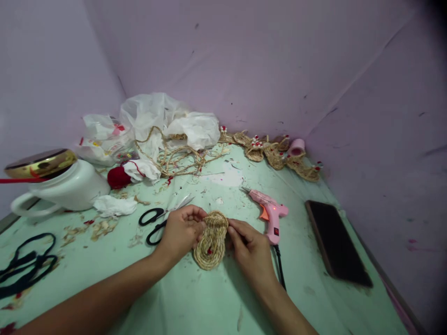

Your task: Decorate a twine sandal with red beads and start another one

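A small slipper woven of jute cord [210, 242] lies on the pale green table [195, 298] between both hands. My left hand [181, 229] curls round its left edge near the toe strap, fingers closed on it. My right hand [250, 250] pinches its right edge at the strap. A tiny red bead shows on the sole.
Black scissors [155, 222] lie left of my left hand. A pink glue gun [269, 215] with a black cord and a dark phone [335, 242] lie to the right. Finished jute slippers [275, 153], a pink tape roll [296, 148], loose jute cord [176, 158], plastic bags, red yarn and a white jar [59, 184] crowd the back.
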The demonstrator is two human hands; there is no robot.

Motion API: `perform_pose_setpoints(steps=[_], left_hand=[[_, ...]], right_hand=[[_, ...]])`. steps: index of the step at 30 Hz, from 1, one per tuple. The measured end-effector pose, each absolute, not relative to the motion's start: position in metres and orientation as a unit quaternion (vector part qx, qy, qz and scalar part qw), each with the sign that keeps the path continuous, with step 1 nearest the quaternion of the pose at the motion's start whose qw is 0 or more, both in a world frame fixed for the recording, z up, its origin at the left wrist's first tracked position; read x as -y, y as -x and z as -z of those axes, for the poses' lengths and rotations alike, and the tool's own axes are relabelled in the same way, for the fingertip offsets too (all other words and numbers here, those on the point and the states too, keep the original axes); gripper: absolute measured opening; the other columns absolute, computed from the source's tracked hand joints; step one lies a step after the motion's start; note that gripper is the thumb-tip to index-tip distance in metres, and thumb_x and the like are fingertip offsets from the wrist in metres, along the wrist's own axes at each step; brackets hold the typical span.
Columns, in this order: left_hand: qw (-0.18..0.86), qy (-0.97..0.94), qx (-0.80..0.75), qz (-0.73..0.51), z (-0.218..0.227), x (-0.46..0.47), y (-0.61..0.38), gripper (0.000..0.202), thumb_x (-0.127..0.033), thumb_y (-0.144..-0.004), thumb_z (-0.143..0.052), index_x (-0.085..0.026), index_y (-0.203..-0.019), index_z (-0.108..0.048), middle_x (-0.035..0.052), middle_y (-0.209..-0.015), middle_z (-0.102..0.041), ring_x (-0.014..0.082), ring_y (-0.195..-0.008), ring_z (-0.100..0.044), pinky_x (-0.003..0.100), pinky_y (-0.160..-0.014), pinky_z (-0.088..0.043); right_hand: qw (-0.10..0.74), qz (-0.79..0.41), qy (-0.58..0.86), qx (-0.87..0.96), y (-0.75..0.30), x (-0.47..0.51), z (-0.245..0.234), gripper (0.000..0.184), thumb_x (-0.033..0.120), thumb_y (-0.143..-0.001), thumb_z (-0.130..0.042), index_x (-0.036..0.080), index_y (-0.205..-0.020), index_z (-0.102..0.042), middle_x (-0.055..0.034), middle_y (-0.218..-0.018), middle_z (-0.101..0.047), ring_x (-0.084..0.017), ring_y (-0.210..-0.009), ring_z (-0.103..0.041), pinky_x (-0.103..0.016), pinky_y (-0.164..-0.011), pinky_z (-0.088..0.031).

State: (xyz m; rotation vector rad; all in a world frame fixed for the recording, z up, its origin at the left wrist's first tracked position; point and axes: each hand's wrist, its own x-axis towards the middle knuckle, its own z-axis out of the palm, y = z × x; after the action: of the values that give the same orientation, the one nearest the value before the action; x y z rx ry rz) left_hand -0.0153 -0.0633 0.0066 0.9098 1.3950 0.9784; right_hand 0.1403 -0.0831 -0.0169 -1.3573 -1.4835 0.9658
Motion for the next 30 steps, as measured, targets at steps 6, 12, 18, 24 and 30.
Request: perform_pose_setpoints(steps=[6, 12, 18, 24, 30], left_hand=[[0.570, -0.406, -0.575, -0.424, -0.003, 0.061, 0.014, 0.009, -0.012, -0.057, -0.054, -0.015, -0.066, -0.055, -0.0069, -0.048, -0.049, 0.0050, -0.034, -0.043, 0.015, -0.030, -0.032], [0.568, -0.417, -0.562, -0.433, -0.002, 0.062, 0.016, 0.009, -0.009, -0.057, -0.054, -0.015, -0.063, -0.056, -0.0069, -0.047, -0.049, 0.0051, -0.034, -0.043, 0.016, -0.032, -0.032], [0.575, -0.421, -0.549, -0.437, 0.000, 0.061, 0.018, 0.010, -0.008, -0.057, -0.052, -0.016, -0.062, -0.056, -0.0073, -0.046, -0.049, 0.0056, -0.033, -0.043, 0.017, -0.034, -0.032], [0.572, -0.425, -0.545, -0.442, 0.004, 0.063, 0.017, 0.010, -0.008, -0.058, -0.052, -0.016, -0.062, -0.056, -0.0069, -0.048, -0.050, 0.0054, -0.035, -0.043, 0.018, -0.035, -0.032], [0.575, -0.420, -0.549, -0.438, 0.004, 0.063, 0.018, 0.012, -0.006, -0.058, -0.051, -0.016, -0.062, -0.054, -0.0071, -0.049, -0.049, 0.0047, -0.034, -0.042, 0.017, -0.034, -0.030]], right_hand=[[0.473, -0.473, 0.554, 0.495, -0.133, 0.079, -0.001, 0.029, 0.036, -0.077, -0.056, 0.015, -0.094, -0.065, -0.0012, -0.058, -0.060, -0.011, -0.042, -0.050, -0.022, -0.038, -0.040], [0.385, -0.548, 0.525, 0.526, -0.130, 0.069, -0.012, 0.031, 0.040, -0.076, -0.057, 0.012, -0.075, -0.069, 0.0015, -0.047, -0.051, -0.010, -0.037, -0.046, -0.023, -0.038, -0.039], [0.359, -0.477, 0.483, 0.640, -0.132, 0.064, -0.008, 0.022, 0.031, -0.078, -0.054, 0.016, -0.076, -0.071, -0.0010, -0.062, -0.055, -0.010, -0.047, -0.047, -0.023, -0.045, -0.038], [0.376, -0.377, 0.525, 0.664, -0.126, 0.064, 0.004, 0.015, 0.021, -0.075, -0.053, 0.016, -0.069, -0.066, -0.0004, -0.062, -0.053, -0.013, -0.057, -0.049, -0.024, -0.052, -0.037], [0.393, -0.370, 0.520, 0.662, -0.127, 0.065, 0.005, 0.015, 0.025, -0.075, -0.055, 0.018, -0.072, -0.068, -0.0010, -0.063, -0.056, -0.014, -0.058, -0.051, -0.025, -0.053, -0.038]])
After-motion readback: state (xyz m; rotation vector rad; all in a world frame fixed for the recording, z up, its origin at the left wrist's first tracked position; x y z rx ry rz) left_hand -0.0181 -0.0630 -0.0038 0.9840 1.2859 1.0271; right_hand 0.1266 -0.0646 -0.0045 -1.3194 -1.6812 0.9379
